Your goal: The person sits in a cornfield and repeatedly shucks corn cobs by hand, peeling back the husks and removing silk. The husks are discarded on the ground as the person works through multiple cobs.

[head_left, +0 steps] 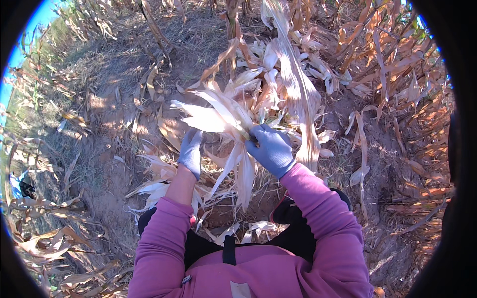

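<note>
My right hand (272, 151), in a blue-grey glove, is closed on the base of a dry corn husk (218, 111). The pale leaves of that husk fan out to the left, and several strips hang down below. Whether a cob is still inside, I cannot make out. Just left of the hanging strips, my left hand (190, 152) wears a matching glove, its fingers stretched upward and apart from the husk's base. Beneath and beyond my right hand lies a heap of peeled husks (268, 89).
A long dry corn leaf (298, 94) runs down past my right hand. Standing dry stalks (420, 99) crowd the right side, and one stalk (232, 22) rises at the far middle. Loose husks (154, 188) lie by my left forearm. A dark shoe (283, 211) is planted below.
</note>
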Demonstrator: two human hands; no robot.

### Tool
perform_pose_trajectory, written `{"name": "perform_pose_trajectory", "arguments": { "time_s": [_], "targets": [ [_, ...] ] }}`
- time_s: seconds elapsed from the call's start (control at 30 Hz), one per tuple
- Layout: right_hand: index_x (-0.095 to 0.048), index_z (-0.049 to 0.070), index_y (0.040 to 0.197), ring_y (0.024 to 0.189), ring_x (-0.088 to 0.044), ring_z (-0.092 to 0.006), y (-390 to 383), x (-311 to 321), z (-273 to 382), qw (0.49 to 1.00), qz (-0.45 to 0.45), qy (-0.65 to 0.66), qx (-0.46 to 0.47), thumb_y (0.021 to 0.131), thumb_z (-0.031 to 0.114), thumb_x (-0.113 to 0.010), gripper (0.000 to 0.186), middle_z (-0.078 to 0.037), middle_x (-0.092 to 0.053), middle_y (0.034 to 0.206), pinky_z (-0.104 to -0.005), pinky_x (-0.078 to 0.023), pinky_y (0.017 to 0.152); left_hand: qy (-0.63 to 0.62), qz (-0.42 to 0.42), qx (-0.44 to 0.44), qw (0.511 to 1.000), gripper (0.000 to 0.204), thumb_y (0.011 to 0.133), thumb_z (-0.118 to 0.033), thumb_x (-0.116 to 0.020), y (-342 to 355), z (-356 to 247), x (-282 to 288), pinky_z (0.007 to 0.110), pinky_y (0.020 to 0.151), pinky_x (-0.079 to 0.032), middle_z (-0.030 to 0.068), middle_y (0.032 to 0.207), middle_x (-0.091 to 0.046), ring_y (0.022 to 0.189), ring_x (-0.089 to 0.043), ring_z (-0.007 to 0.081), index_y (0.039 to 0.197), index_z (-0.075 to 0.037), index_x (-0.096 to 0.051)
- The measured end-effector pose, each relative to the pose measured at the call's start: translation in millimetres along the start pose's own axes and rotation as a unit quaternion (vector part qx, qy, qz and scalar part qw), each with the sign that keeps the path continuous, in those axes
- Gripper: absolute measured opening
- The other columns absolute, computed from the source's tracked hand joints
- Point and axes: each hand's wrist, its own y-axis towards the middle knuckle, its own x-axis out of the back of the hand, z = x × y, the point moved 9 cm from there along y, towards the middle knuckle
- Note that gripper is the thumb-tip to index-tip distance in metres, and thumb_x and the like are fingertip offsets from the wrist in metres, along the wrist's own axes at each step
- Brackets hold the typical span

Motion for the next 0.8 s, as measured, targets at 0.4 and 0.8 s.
{"name": "perform_pose_trajectory", "arguments": {
  "time_s": [0.4,0.8],
  "targets": [
    [-0.060,0.008,0.087,0.076,-0.065,-0.0313,-60.4,-99.8,36.5,0.969,0.238,0.040,0.056,0.080,0.031,-0.060,0.023,-0.011,-0.064,0.080,-0.0441,-0.051,0.068,0.113,-0.006,0.124,0.986,0.024,0.091,-0.023,-0.061,-22.7,74.2,50.2,0.028,0.071,-0.048,0.0036,0.095,-0.063,0.081,-0.060,0.0140,0.105,-0.004,-0.062],
    [-0.064,0.013,0.088,0.076,-0.065,-0.0329,-26.3,-79.3,-35.5,0.974,0.214,0.040,-0.064,0.084,0.035,-0.056,0.024,-0.012,-0.066,0.078,-0.0439,-0.051,0.069,-0.157,-0.054,0.054,0.985,0.031,0.092,-0.020,-0.054,1.2,-14.4,60.7,0.035,0.063,-0.055,0.0104,0.095,-0.062,0.078,-0.064,0.0204,0.117,-0.002,-0.051]
  ]
}}
